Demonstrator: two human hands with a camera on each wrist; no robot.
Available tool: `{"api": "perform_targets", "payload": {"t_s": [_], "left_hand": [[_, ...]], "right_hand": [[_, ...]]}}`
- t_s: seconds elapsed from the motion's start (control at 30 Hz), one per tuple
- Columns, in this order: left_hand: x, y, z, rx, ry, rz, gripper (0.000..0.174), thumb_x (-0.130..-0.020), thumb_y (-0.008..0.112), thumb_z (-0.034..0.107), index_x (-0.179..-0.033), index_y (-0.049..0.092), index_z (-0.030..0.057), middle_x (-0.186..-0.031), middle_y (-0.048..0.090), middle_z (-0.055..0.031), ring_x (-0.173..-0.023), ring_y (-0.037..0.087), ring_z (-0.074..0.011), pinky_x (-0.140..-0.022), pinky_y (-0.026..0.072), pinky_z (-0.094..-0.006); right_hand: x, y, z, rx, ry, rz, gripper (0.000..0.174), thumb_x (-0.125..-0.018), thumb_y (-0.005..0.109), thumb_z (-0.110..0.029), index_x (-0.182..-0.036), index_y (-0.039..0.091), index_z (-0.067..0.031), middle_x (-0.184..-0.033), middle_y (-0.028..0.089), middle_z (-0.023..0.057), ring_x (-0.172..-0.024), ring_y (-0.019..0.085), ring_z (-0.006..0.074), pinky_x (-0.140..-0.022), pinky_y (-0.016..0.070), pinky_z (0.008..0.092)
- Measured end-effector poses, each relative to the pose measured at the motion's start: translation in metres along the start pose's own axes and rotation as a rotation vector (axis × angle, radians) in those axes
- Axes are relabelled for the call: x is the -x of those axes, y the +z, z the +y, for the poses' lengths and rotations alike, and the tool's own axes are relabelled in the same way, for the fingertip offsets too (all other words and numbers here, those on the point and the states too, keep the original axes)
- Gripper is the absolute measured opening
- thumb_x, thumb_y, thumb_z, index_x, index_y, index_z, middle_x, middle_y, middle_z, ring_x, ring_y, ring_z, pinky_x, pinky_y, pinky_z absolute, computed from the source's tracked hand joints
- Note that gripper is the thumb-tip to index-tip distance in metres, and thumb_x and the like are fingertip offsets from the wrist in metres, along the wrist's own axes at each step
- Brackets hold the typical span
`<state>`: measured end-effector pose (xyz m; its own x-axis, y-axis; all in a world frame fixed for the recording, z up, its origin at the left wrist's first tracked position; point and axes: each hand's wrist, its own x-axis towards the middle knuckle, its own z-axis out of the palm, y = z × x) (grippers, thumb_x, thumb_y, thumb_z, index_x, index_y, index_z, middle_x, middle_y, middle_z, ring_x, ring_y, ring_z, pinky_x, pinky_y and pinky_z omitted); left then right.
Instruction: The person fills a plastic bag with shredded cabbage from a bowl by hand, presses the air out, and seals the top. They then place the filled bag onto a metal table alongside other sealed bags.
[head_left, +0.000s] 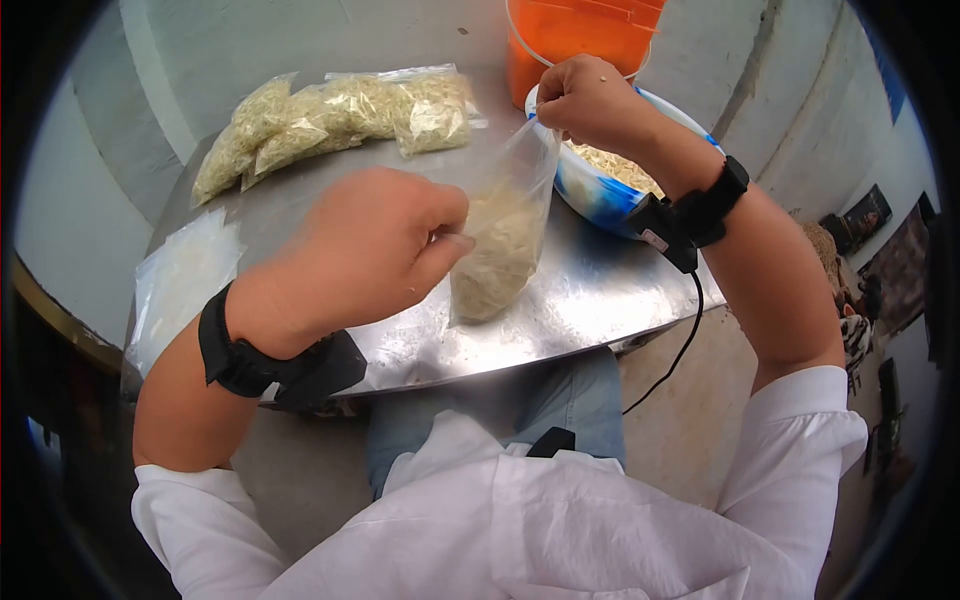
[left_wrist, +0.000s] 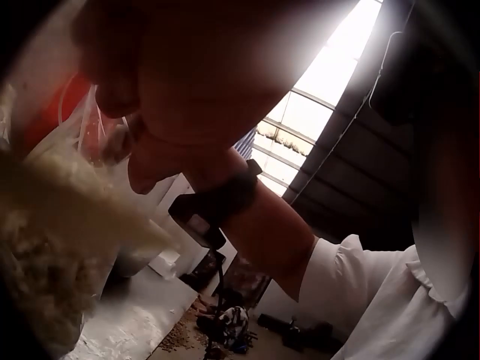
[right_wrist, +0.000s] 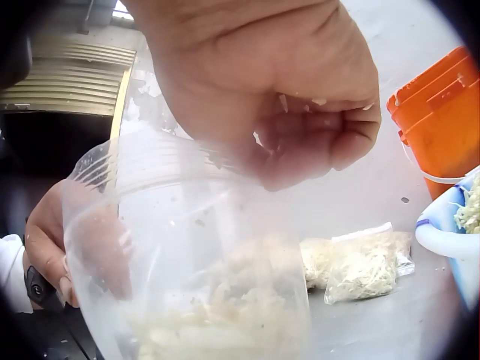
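A clear plastic bag (head_left: 500, 240), partly filled with pale shreds, hangs upright over the metal table's front part. Its top corner is pinched by the right hand (head_left: 595, 100), with curled fingers, as the right wrist view also shows the hand (right_wrist: 277, 90) at the bag's (right_wrist: 195, 247) upper edge. The left hand (head_left: 375, 245) is at the bag's other side, thumb and forefinger closed together at its upper edge. In the left wrist view the bag (left_wrist: 52, 247) is close and blurred.
Several filled bags (head_left: 345, 115) lie along the table's back. Flat empty bags (head_left: 190, 275) lie at the left. A blue and white basin (head_left: 590, 190) of shreds stands at the right, with an orange bucket (head_left: 560, 40) behind it. A cable (head_left: 690, 340) hangs from the right wrist.
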<state>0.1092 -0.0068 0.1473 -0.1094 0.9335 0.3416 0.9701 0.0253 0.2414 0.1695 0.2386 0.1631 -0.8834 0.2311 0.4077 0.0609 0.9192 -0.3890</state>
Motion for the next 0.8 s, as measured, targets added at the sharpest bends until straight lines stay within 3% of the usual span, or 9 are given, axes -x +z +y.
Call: {"api": "perform_targets", "payload": {"t_s": [0.07, 0.2, 0.37, 0.4, 0.5, 0.57, 0.6, 0.67, 0.8], "left_hand": [[0.001, -0.013, -0.012, -0.117, 0.078, 0.132, 0.011, -0.076, 0.064, 0.007, -0.075, 0.056, 0.0009, -0.062, 0.054, -0.0089, -0.054, 0.051, -0.0201, -0.053, 0.04, -0.0283], [-0.002, -0.041, -0.031, -0.085, 0.009, 0.197, 0.009, -0.078, 0.063, 0.005, -0.074, 0.055, 0.0006, -0.067, 0.054, -0.0037, -0.058, 0.049, -0.0122, -0.054, 0.0392, -0.024], [-0.002, -0.017, -0.057, 0.244, -0.27, 0.204, 0.008, -0.081, 0.061, 0.004, -0.075, 0.056, 0.0023, -0.07, 0.053, 0.0032, -0.064, 0.046, -0.0039, -0.057, 0.0394, -0.02], [-0.001, -0.009, -0.065, 0.243, -0.268, 0.206, 0.008, -0.081, 0.061, 0.004, -0.075, 0.056, 0.0023, -0.07, 0.053, 0.0032, -0.064, 0.046, -0.0039, -0.057, 0.0394, -0.02], [0.002, 0.005, -0.08, 0.428, -0.275, 0.283, 0.009, -0.079, 0.062, 0.003, -0.088, 0.058, 0.0028, -0.076, 0.055, 0.0022, -0.069, 0.05, -0.0049, -0.063, 0.0411, -0.0189], [0.003, 0.006, -0.077, 0.533, -0.312, 0.323, 0.013, -0.079, 0.062, 0.003, -0.092, 0.058, 0.0024, -0.077, 0.055, 0.002, -0.07, 0.051, -0.0053, -0.064, 0.0414, -0.0193], [0.005, 0.006, -0.075, 0.636, -0.351, 0.364, 0.017, -0.078, 0.062, 0.003, -0.095, 0.058, 0.002, -0.079, 0.056, 0.0017, -0.072, 0.052, -0.0057, -0.066, 0.0417, -0.0197], [0.008, 0.011, -0.079, 0.682, -0.369, 0.381, 0.017, -0.079, 0.063, 0.005, -0.096, 0.059, 0.002, -0.079, 0.057, 0.0013, -0.072, 0.052, -0.006, -0.067, 0.0417, -0.0201], [0.016, 0.022, -0.089, 0.772, -0.434, 0.379, 0.015, -0.083, 0.064, 0.014, -0.092, 0.061, 0.003, -0.077, 0.058, 0.0004, -0.072, 0.052, -0.0069, -0.069, 0.0414, -0.0208]], "right_hand": [[0.004, -0.011, -0.008, -0.08, 0.057, 0.02, 0.012, -0.069, 0.057, -0.008, -0.071, 0.06, 0.004, -0.057, 0.055, 0.0069, -0.05, 0.053, 0.0113, -0.047, 0.043, 0.0241], [0.009, -0.03, -0.024, -0.09, 0.025, 0.116, 0.01, -0.069, 0.057, -0.007, -0.068, 0.059, 0.0029, -0.054, 0.051, 0.0041, -0.048, 0.048, 0.0089, -0.046, 0.0397, 0.0235], [0.023, 0.001, -0.004, -0.056, -0.065, 0.044, 0.008, -0.069, 0.056, -0.006, -0.068, 0.059, 0.0012, -0.061, 0.052, 0.0045, -0.059, 0.05, 0.0122, -0.054, 0.0405, 0.0265], [0.027, 0.006, -0.006, -0.098, 0.038, -0.038, 0.008, -0.071, 0.056, -0.007, -0.071, 0.059, 0.0008, -0.067, 0.055, 0.005, -0.061, 0.05, 0.0124, -0.056, 0.0408, 0.027], [0.031, 0.017, 0.012, -0.224, 0.034, -0.026, 0.012, -0.077, 0.061, -0.012, -0.08, 0.061, -0.0003, -0.075, 0.058, 0.0046, -0.065, 0.052, 0.0126, -0.06, 0.0431, 0.0264], [0.032, 0.016, 0.021, -0.608, -0.002, -0.037, 0.022, -0.081, 0.065, -0.019, -0.093, 0.062, -0.0003, -0.088, 0.062, 0.0052, -0.074, 0.058, 0.0131, -0.072, 0.0473, 0.0264], [0.034, 0.018, 0.024, -0.608, -0.003, -0.037, 0.022, -0.081, 0.065, -0.019, -0.093, 0.062, -0.0003, -0.088, 0.062, 0.0052, -0.074, 0.058, 0.0131, -0.072, 0.0473, 0.0264], [0.04, 0.023, 0.027, -0.795, -0.027, -0.06, 0.028, -0.081, 0.064, -0.016, -0.1, 0.063, 0.004, -0.101, 0.064, 0.0119, -0.096, 0.059, 0.0177, -0.083, 0.0467, 0.0292], [0.047, 0.038, 0.031, -0.88, 0.038, -0.096, 0.024, -0.08, 0.064, -0.009, -0.101, 0.064, 0.0024, -0.101, 0.065, 0.0109, -0.097, 0.06, 0.0167, -0.086, 0.0462, 0.0261]]}}
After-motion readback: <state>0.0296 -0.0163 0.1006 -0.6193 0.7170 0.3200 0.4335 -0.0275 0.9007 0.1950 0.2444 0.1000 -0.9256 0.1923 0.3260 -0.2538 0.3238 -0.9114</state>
